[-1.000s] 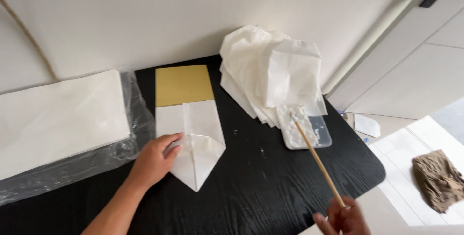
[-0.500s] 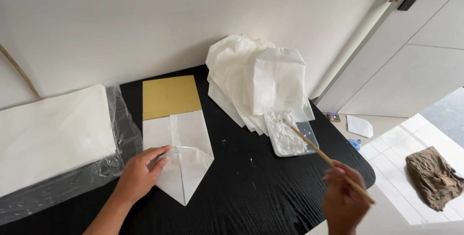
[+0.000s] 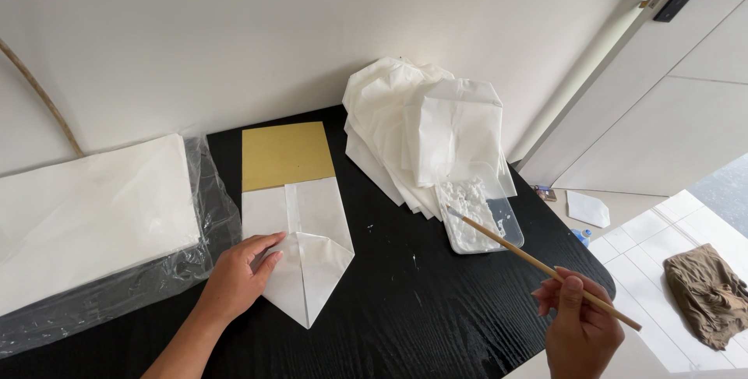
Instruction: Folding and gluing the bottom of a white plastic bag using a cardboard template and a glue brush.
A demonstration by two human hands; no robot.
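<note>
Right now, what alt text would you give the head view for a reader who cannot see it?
On a black table, the left hand presses flat on a folded white paper with a pointed end, while the right hand holds a thin wooden brush whose tip sits over a small tray of white paste. A yellow card and a stack of folded white papers lie behind.

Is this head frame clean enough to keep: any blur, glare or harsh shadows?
Head view: sharp overall, soft even daylight; mild sheen on the plastic wrap; brighter floor at right; slight wide-angle bend at edges; the left hand, right hand and brush show no motion blur.
</note>
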